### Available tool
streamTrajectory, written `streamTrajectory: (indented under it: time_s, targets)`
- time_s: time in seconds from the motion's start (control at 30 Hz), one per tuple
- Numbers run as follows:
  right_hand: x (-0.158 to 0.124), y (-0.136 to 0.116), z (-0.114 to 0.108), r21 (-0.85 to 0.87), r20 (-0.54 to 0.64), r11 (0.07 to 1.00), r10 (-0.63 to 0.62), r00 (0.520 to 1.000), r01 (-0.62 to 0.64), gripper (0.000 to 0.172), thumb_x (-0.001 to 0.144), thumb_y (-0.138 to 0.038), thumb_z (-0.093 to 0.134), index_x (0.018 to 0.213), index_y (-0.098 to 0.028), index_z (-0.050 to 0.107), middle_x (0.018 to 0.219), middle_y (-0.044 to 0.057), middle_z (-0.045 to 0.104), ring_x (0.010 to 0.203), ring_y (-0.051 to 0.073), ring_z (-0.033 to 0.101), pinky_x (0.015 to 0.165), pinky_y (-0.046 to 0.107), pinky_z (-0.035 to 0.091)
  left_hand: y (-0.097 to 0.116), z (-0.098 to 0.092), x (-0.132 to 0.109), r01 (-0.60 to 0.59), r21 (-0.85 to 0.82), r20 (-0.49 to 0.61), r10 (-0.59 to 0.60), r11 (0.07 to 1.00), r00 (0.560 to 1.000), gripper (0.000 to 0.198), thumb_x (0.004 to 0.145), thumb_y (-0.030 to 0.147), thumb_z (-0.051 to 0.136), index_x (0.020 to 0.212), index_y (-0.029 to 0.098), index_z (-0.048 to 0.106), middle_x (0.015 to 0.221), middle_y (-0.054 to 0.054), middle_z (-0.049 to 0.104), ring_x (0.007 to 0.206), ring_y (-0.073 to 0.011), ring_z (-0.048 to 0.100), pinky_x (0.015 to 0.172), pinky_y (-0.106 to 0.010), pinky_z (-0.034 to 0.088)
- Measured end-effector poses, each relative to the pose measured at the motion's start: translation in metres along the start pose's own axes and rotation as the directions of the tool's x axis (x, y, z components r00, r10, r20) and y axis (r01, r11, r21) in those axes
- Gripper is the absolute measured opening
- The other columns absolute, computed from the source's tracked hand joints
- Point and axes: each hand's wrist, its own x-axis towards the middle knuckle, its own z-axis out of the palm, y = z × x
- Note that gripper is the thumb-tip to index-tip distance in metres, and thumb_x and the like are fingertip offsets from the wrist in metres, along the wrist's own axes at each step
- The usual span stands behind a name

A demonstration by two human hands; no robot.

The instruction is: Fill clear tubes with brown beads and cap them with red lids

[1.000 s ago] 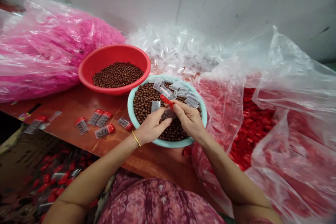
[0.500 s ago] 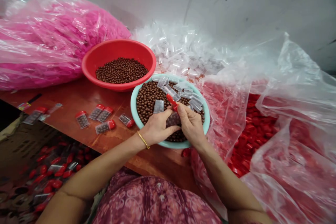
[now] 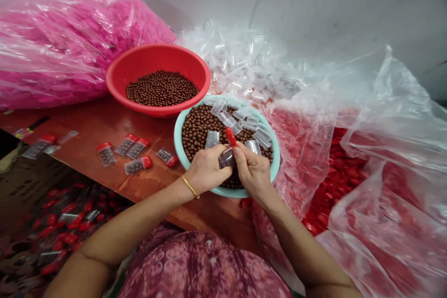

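Holds clear container [image 3: 226,159] in curled left hand [image 3: 206,166], pinches at red cap [image 3: 231,136] with right hand [image 3: 254,167] over near side of teal bowl [image 3: 178,134], probably light, stiff, kinda slick, so grip by the sides.

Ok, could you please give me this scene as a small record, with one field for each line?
Left hand: holds a transparent container
Right hand: pinches a red cap beside that container
Cap fully seated: cannot tell
Light-blue bowl: brown balls, with loose transparent containers on top
Red bowl: more brown balls
Table: red-capped containers lying left of the light-blue bowl
Right side: red pieces in plastic
Far left: pink pieces in plastic
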Motion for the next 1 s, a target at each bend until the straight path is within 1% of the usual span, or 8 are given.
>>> streamTrajectory:
  time_s: [0.23, 0.37, 0.47, 0.53, 0.57, 0.7, 0.9, 1.0]
  targets:
    - [-0.011, -0.003, -0.013, -0.202, 0.133, 0.959, -0.172, 0.976, 0.196, 0.041, 0.094, -0.029, 0.032, 0.125, -0.014, 0.055, 0.101, 0.010, 0.070, 0.086, 0.018, 0.067, 0.077, 0.030, 0.053, -0.004, 0.000, 0.001, -0.061, 0.053, 0.064, 0.058, 0.997, 0.996, 0.020, 0.072, 0.029, 0.059, 0.087, 0.016, 0.064, 0.068, -0.002, 0.063, 0.060, -0.0153, 0.057, 0.060, -0.025, 0.044]
    - [0.010, -0.008, -0.030, -0.284, 0.162, 0.918, -0.236, 0.958, 0.275, 0.052, 0.094, -0.042, 0.028, 0.130, -0.011, 0.048, 0.116, 0.016, 0.064, 0.101, 0.023, 0.063, 0.087, 0.039, 0.050, -0.002, 0.001, 0.008, -0.067, 0.012, 0.072, 0.066, 0.998, 0.995, 0.025, 0.073, 0.039, 0.060, 0.082, 0.016, 0.062, 0.070, -0.002, 0.063, 0.062, -0.0147, 0.056, 0.059, -0.025, 0.043]
    - [0.039, -0.008, -0.038, -0.259, 0.187, 0.835, -0.450, 0.873, 0.486, 0.052, 0.092, -0.045, 0.033, 0.130, -0.013, 0.048, 0.125, 0.015, 0.059, 0.118, 0.025, 0.053, 0.098, 0.043, 0.043, -0.003, 0.004, 0.011, -0.165, -0.041, 0.067, 0.167, 0.986, 0.984, 0.030, 0.074, 0.044, 0.060, 0.084, 0.016, 0.062, 0.072, -0.001, 0.063, 0.064, -0.0141, 0.055, 0.061, -0.026, 0.043]
    - [0.054, -0.004, -0.041, -0.216, 0.290, 0.760, -0.549, 0.784, 0.613, 0.041, 0.092, -0.041, 0.037, 0.118, -0.018, 0.057, 0.116, 0.011, 0.064, 0.111, 0.023, 0.057, 0.095, 0.040, 0.044, -0.005, 0.005, 0.011, -0.197, -0.124, 0.069, 0.206, 0.973, 0.976, 0.032, 0.075, 0.045, 0.061, 0.090, 0.016, 0.062, 0.077, 0.000, 0.064, 0.068, -0.0140, 0.056, 0.064, -0.025, 0.044]
    - [0.058, -0.001, -0.043, -0.221, 0.314, 0.744, -0.558, 0.768, 0.631, 0.037, 0.091, -0.040, 0.039, 0.111, -0.019, 0.061, 0.109, 0.010, 0.067, 0.103, 0.021, 0.059, 0.091, 0.039, 0.045, -0.006, 0.005, 0.010, -0.199, -0.166, 0.073, 0.213, 0.966, 0.974, 0.033, 0.075, 0.045, 0.062, 0.093, 0.017, 0.062, 0.079, 0.000, 0.064, 0.071, -0.0141, 0.057, 0.066, -0.025, 0.045]
    - [0.048, 0.007, -0.048, -0.376, 0.194, 0.758, -0.497, 0.846, 0.532, 0.038, 0.084, -0.049, 0.052, 0.099, -0.017, 0.064, 0.092, 0.011, 0.067, 0.086, 0.022, 0.059, 0.080, 0.039, 0.047, -0.009, 0.002, 0.011, -0.137, -0.296, 0.090, 0.170, 0.945, 0.981, 0.034, 0.082, 0.047, 0.054, 0.092, 0.015, 0.058, 0.076, 0.000, 0.060, 0.071, -0.0131, 0.054, 0.068, -0.026, 0.044]
    - [0.008, 0.006, -0.026, -0.506, 0.090, 0.740, -0.466, 0.880, 0.444, 0.074, 0.074, -0.056, 0.060, 0.126, -0.006, 0.046, 0.105, 0.019, 0.064, 0.094, 0.029, 0.060, 0.082, 0.043, 0.049, -0.011, 0.003, 0.011, -0.091, -0.407, 0.069, 0.130, 0.909, 0.989, 0.031, 0.090, 0.045, 0.038, 0.090, 0.016, 0.050, 0.072, 0.001, 0.054, 0.066, -0.0119, 0.049, 0.066, -0.025, 0.042]
    - [0.001, 0.009, -0.009, -0.526, -0.050, 0.762, -0.472, 0.880, 0.378, 0.072, 0.075, -0.048, 0.062, 0.130, -0.005, 0.042, 0.099, 0.018, 0.066, 0.086, 0.026, 0.063, 0.076, 0.039, 0.052, -0.010, 0.004, 0.011, -0.123, -0.356, 0.041, 0.147, 0.926, 0.988, 0.027, 0.090, 0.041, 0.039, 0.089, 0.016, 0.049, 0.075, 0.000, 0.054, 0.069, -0.0125, 0.049, 0.068, -0.026, 0.042]
